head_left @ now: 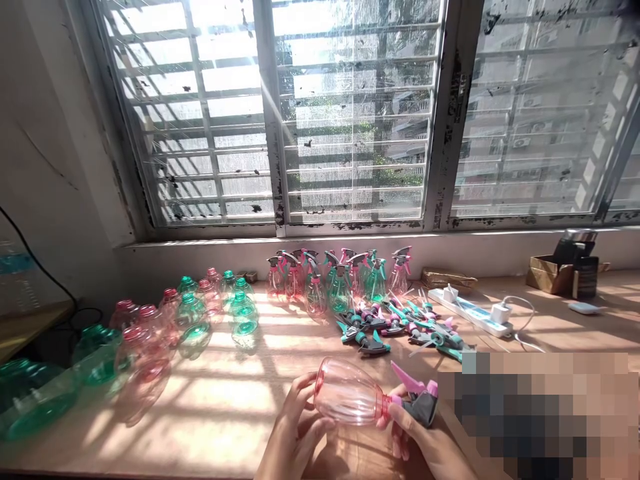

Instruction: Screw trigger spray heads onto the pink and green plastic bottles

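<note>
A clear pink spray bottle (350,393) lies sideways between my two hands above the front of the table. My left hand (300,417) is wrapped round the bottle's base end. At the neck, my right hand (407,427) grips the pink collar of the spray head (420,400), which has a dark grey body and a pink trigger. The head sits at the bottle's mouth; how tightly it is joined I cannot tell. Just beyond my hands lies a pile of loose spray heads (370,340) in grey, teal and pink.
Clear pink bottles (145,353) and green bottles (245,310) without heads stand at the left. Several bottles with spray heads (315,293) stand by the window wall. A power strip (470,313) and a cardboard box (550,275) are at the right. A blurred patch covers the lower right.
</note>
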### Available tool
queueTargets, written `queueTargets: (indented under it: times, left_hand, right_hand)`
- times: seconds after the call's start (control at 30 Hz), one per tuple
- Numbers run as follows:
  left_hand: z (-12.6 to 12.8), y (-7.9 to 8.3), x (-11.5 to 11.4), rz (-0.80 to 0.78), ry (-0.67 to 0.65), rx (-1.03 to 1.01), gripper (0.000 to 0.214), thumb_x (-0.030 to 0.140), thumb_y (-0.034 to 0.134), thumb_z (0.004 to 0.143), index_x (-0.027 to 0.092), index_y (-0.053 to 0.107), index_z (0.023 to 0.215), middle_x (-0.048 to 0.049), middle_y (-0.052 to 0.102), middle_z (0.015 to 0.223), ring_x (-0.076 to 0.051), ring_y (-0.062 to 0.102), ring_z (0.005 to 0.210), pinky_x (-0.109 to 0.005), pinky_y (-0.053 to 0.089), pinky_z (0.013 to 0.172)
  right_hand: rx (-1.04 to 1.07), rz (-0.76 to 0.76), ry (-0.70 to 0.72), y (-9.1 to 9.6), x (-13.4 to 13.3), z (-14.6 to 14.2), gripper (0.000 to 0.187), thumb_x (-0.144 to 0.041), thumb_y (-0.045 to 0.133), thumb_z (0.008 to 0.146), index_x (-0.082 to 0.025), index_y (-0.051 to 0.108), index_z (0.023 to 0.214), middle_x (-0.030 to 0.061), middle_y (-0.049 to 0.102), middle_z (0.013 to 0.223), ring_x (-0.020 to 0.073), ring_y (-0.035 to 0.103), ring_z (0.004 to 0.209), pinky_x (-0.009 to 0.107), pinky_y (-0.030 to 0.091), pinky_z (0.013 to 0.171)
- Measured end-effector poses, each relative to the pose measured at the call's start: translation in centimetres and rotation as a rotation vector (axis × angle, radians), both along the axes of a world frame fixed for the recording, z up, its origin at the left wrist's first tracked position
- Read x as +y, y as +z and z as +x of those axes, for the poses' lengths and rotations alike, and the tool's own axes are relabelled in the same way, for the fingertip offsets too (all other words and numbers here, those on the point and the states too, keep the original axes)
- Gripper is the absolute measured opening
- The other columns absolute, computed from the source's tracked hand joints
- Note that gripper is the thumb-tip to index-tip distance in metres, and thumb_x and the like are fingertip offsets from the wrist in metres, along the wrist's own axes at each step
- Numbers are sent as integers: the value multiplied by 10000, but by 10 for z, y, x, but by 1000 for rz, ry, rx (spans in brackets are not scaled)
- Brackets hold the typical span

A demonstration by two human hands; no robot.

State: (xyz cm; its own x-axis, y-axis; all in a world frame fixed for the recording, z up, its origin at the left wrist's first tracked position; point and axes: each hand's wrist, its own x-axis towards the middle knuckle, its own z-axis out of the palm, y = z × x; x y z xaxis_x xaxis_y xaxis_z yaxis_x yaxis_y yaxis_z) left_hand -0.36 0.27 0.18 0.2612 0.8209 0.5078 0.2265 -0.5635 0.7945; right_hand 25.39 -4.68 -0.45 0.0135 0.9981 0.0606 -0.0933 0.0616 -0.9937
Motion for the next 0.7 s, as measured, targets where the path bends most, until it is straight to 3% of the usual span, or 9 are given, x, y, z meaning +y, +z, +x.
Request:
queueTargets:
  times: [0.1,0.23,0.37,0.47,0.53,0.6,0.7]
  left_hand:
    - [-3,-1,2,8,-15,42,397,382,682,924,340,626,1315,-105,584,1415,-231,687,954,-334,603,837]
    - [-1,9,-6,-13,-18,36,380,389,696,918,327,631,1288,-93,580,1422,-286,649,1149,-359,566,952]
    - [3,17,-11,-126,-21,-85,275,467,595,979,287,696,1162,-96,579,1420,-244,701,1048,-321,589,884]
    - [4,14,-7,-132,-40,-118,337,479,643,944,285,697,1214,-111,567,1437,-300,621,1237,-304,606,877]
    - [3,9,-3,-129,-42,-106,381,474,658,927,291,682,1261,-116,563,1447,-326,579,1295,-277,626,789]
    - [3,4,-1,-132,-39,-67,437,478,707,881,295,671,1276,-120,581,1431,-331,629,1215,-260,625,688]
    - [3,1,-2,-129,-11,-48,451,500,750,836,280,669,1221,-126,587,1420,-291,683,1043,-283,623,698]
  right_hand:
    - [-18,-27,-19,-3,0,1,566,-724,704,783,-164,782,786,7,648,607,182,570,590,314,437,631]
    - [-16,-55,14,-5,-3,3,551,-707,712,790,-160,772,776,18,661,645,196,593,653,328,458,695]
    - [-29,-47,33,-5,-2,3,579,-735,677,799,-164,773,774,13,646,631,197,590,640,335,461,697]
    - [-67,-78,5,-3,0,3,616,-763,647,799,-165,795,813,7,635,594,199,591,619,338,447,695]
    - [-94,-93,-7,-2,0,3,637,-781,610,811,-174,803,816,13,646,588,204,595,620,343,446,708]
    - [-112,-85,-22,-2,-1,3,636,-791,594,811,-190,803,797,17,656,588,210,594,620,345,449,711]
    - [-131,-75,-51,-3,-2,2,612,-785,620,795,-199,788,735,20,653,597,220,597,644,348,450,720]
